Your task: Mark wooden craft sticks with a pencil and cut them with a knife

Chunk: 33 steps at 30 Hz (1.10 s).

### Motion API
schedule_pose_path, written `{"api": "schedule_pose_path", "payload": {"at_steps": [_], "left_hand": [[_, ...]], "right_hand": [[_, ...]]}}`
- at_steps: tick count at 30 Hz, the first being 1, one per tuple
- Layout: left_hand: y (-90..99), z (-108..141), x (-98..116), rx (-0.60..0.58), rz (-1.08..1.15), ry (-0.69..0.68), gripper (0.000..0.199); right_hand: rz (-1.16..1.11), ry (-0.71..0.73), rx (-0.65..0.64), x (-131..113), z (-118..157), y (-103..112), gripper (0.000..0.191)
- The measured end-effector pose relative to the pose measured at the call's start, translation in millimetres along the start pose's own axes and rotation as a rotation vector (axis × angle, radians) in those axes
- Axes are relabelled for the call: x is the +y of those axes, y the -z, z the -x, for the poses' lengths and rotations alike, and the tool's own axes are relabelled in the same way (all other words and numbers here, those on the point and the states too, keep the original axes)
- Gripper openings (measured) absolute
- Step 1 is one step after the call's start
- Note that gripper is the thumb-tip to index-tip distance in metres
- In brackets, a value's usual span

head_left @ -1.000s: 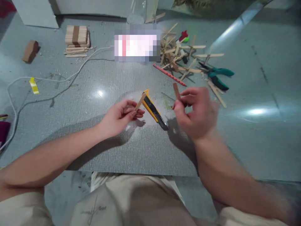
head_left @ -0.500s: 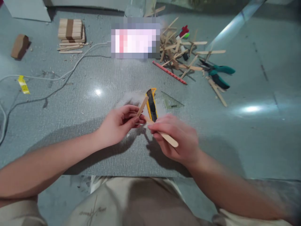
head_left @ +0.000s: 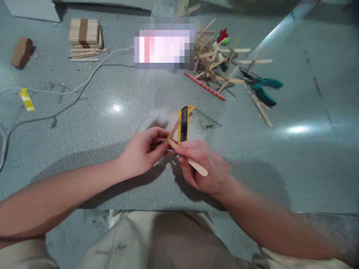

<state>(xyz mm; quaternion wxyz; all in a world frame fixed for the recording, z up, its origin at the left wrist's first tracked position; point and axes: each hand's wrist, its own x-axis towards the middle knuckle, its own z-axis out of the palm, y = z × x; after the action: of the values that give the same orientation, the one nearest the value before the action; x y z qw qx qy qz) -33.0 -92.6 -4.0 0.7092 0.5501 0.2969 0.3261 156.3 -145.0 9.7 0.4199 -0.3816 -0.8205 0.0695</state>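
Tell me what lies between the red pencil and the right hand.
Head view: the green set square lies between the red pencil and the right hand; the yellow-black cutter is beside it.

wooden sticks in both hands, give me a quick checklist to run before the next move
1. Left hand grips one wooden stick: ok.
2. Right hand grips a second wooden stick: ok.
3. Sticks joined together: cannot tell; their ends overlap in view near the left hand.
4. Utility knife blade retracted: cannot tell; the right hand hides its near end.
5. Pliers apart from both hands: ok.
6. Red pencil apart from both hands: ok.
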Motion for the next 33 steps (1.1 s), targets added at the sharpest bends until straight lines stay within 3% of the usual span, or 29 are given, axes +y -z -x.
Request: {"api": "schedule_pose_path", "payload": {"at_steps": [7,15,21,26,33], "left_hand": [[2.0,3,-3,0.025,-0.069,-0.031,0.014],[2.7,7,-4,0.09,-0.139,-0.04,0.012],[0.8,5,1,0.072,-0.012,-0.018,0.015],[2.2,6,1,0.049,-0.086,-0.046,0.015],[2.5,6,3,0.043,-0.085,-0.03,0.01]], "right_hand": [[0.063,0.021,0.02,-3,0,-5,0.024],[0.089,-0.043,-0.027,-9,0,-3,0.028],[0.02,-0.049,-0.03,-3,0,1,0.034],[0.044,-0.053,-0.013,-5,-2,3,0.029],[-0.028,-0.217,-0.01,-9,-2,6,0.024]]}}
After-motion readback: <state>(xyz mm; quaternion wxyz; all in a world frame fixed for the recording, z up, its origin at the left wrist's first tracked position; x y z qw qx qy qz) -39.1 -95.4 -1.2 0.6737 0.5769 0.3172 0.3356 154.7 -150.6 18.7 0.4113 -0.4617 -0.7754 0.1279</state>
